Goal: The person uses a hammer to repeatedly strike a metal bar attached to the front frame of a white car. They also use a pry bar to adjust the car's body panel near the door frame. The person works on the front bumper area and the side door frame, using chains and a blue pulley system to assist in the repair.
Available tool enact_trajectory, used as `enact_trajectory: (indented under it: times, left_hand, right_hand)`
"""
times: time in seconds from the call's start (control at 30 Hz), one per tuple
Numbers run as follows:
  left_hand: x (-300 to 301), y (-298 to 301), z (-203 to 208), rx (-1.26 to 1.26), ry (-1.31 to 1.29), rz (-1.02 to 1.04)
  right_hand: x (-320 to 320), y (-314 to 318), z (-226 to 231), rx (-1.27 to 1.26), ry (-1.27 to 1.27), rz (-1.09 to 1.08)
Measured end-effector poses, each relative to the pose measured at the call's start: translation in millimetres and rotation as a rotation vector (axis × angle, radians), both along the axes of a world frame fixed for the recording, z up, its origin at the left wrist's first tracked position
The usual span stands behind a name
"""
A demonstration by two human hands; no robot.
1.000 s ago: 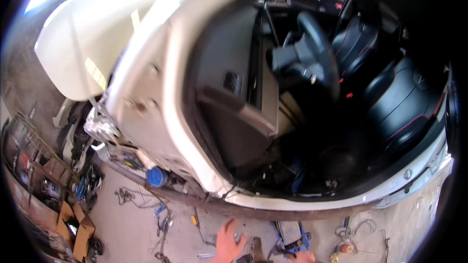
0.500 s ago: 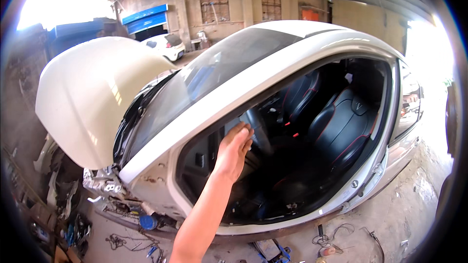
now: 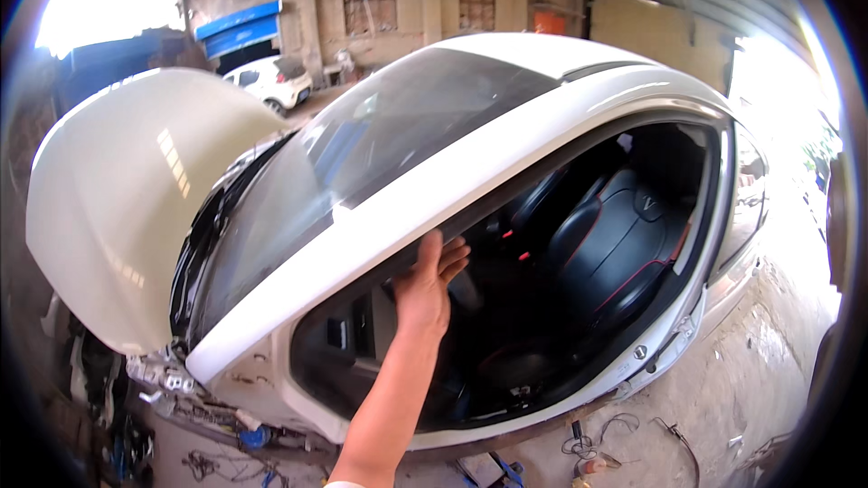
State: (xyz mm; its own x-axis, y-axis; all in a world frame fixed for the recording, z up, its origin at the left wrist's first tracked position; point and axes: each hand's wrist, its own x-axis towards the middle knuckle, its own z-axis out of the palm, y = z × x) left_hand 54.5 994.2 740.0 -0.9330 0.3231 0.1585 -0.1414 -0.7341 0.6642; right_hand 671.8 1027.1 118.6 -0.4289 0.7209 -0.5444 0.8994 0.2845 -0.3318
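My left hand (image 3: 429, 285) reaches up from the lower edge to the front door opening of a white car (image 3: 434, 210). Its thumb points up at the windscreen pillar, by the dark door seal (image 3: 506, 194); I cannot tell whether it touches. The fingers are stretched out and apart, with nothing in them. Behind the hand, the cabin is dark, with part of the steering wheel (image 3: 466, 289) showing. A black seat (image 3: 624, 230) with red stitching stands further right. My right hand is not in view.
The raised white bonnet (image 3: 117, 208) is at left, with exposed front-end parts (image 3: 172, 375) below. Thin cables (image 3: 601, 438), a blue tool (image 3: 511, 472) and a hose (image 3: 683, 447) lie on the concrete floor (image 3: 750, 352). Another white car (image 3: 271, 81) stands behind.
My left hand has moved from in front of the steering wheel toward the windscreen pillar, and its fingers have spread. The whole view has shifted, with the car lying further left.
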Motion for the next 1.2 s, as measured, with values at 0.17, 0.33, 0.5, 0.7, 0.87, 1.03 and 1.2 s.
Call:
enact_trajectory:
  times: [0.17,0.33,0.5,0.7,0.87,1.03,1.2]
  left_hand:
    - [5,-16,-15,-0.179,0.142,-0.016]
    - [57,-83,-144,-0.410,0.065,0.386]
    - [81,-172,-295,-0.828,-0.293,0.885]
    - [27,-202,-428,-1.108,-0.383,0.823]
    - [0,-219,-475,-1.638,-0.329,0.819]
    - [2,-206,-478,-1.732,-0.301,0.906]
    - [9,-205,-471,-1.528,-0.307,0.763]
  right_hand:
    - [-20,11,22,-0.055,-0.096,0.070]
    - [-66,32,88,-0.040,-0.215,0.146]
    - [-131,54,163,-0.019,-0.155,0.217]
    - [-145,82,194,-0.044,-0.195,0.176]
    - [-86,89,153,-0.056,-0.177,0.051]
    - [-29,69,140,-0.105,-0.301,-0.054]
    - [32,48,124,-0.114,-0.370,-0.112]
